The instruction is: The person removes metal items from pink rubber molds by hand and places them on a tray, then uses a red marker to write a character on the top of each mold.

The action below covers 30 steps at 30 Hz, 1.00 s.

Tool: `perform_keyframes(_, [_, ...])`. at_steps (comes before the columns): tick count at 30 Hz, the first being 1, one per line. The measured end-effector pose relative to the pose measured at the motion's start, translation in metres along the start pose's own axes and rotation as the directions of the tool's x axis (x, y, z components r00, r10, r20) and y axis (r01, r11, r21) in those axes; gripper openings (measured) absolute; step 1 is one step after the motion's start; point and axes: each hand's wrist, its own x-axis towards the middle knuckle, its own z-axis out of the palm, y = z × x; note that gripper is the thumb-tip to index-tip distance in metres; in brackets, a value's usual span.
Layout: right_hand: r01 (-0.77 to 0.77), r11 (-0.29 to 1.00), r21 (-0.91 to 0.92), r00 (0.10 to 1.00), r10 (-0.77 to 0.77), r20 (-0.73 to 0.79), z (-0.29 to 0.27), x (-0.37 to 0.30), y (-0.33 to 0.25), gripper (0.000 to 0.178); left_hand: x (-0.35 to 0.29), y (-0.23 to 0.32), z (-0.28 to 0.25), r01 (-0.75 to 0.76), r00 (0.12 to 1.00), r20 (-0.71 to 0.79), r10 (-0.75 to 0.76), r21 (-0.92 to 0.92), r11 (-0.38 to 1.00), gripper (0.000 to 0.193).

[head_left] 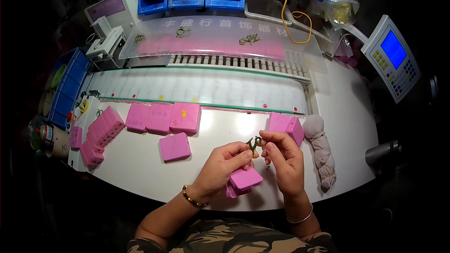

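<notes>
In front of me, my left hand [225, 164] pinches a small dark green wax piece [253, 144] with a branching, looped outline. My right hand [284, 161] has its thumb and forefinger closed at the same piece's upper right side. Under the left hand's fingers is a pink rubber mould [246, 178], with a second pink part [232, 191] below it. Whether the left palm also carries the mould is hidden. Closest on the left lies a single pink mould block [175, 147].
Pink mould blocks stand in a row [159, 117], a left stack [104, 129] and a right group [280, 122]. A tied grey cloth roll [321, 152] lies right. Green wax pieces [183, 32] rest on the clear cover [211, 42]. A keypad display [393, 56] stands far right.
</notes>
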Motion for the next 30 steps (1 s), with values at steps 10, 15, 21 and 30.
perform_keyframes(10, [-0.025, 0.999, 0.033, 0.999, 0.024, 0.048, 0.004, 0.015, -0.001, 0.021, 0.007, -0.003, -0.004, -0.003, 1.0, -0.021, 0.004, 0.061, 0.998, 0.018])
perform_keyframes(15, [0.092, 0.966, -0.243, 0.995, -0.083, 0.048, 0.001, 0.058, -0.006, 0.013, 0.008, -0.003, -0.007, -0.041, 0.995, -0.087, 0.042, 0.016, 0.999, 0.02])
perform_keyframes(21, [0.411, 0.484, -0.773, 0.791, -0.61, 0.039, -0.022, 0.184, -0.028, 0.011, 0.014, -0.01, -0.011, -0.001, 0.997, -0.075, -0.005, -0.079, 0.997, 0.019])
perform_keyframes(30, [0.326, 0.822, -0.467, 0.896, -0.426, -0.123, -0.015, 0.261, -0.023, 0.017, 0.015, -0.011, -0.023, 0.039, 0.994, -0.088, -0.061, -0.238, 0.971, 0.015])
